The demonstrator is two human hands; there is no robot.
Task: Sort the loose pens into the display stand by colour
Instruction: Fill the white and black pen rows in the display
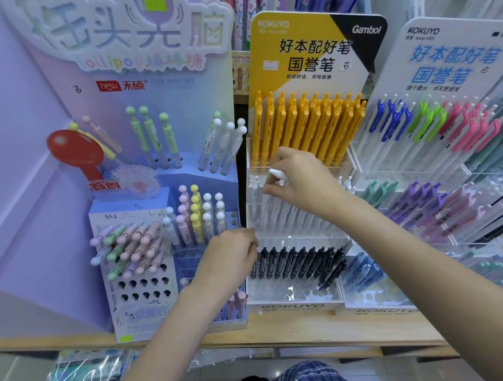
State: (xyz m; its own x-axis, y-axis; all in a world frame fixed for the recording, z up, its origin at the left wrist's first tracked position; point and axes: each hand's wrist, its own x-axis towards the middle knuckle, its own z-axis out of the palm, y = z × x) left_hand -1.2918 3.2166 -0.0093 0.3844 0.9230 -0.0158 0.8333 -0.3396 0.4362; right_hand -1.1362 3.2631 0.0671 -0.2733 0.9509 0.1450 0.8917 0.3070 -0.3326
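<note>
A tiered clear display stand (pixel 294 307) holds a top row of yellow pens (pixel 305 125), a middle row of white pens (pixel 278 209) and a bottom row of black pens (pixel 298 262). My right hand (pixel 303 180) hovers over the middle tier and pinches a white pen (pixel 276 173) by its tip end; the rest of that pen is hidden under the hand. My left hand (pixel 230 257) sits at the stand's left edge beside the black row, fingers curled; whether it holds anything is hidden.
A purple lollipop-pen display (pixel 164 221) with pastel pens stands to the left. Another clear stand (pixel 461 143) with blue, green, pink, purple and black pens fills the right. All sit on a wooden shelf (pixel 294 328); wrapped packets (pixel 85 372) lie below its edge.
</note>
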